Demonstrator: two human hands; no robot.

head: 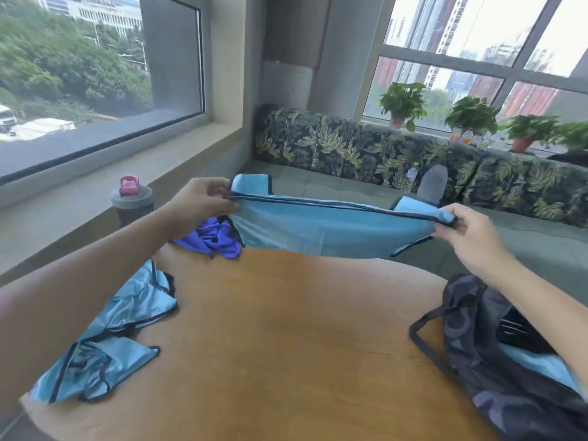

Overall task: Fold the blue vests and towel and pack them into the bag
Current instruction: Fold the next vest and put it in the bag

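One round wooden table (280,329) fills the lower view, with one long leaf-print sofa (350,148) behind it at twelve o'clock. Two light blue vests with dark trim are out in plain sight. One held vest (327,229) is stretched taut in the air over the table's far edge, its long axis running nine to three o'clock, doubled along its top edge so the dark trim lines lie stacked, its lower hem hanging toward the table. The left hand (199,202) pinches its nine o'clock end between thumb and fingers; the right hand (467,232) pinches the three o'clock end the same way. One crumpled vest (105,338) lies on the table at eight o'clock, its long axis running from seven toward one o'clock. One dark patterned bag (496,361) sits open at four o'clock, light blue fabric showing inside. One purple towel (213,238) lies bunched at eleven o'clock. One grey bottle (132,203) with a pink lid stands beyond the table's edge at ten o'clock.
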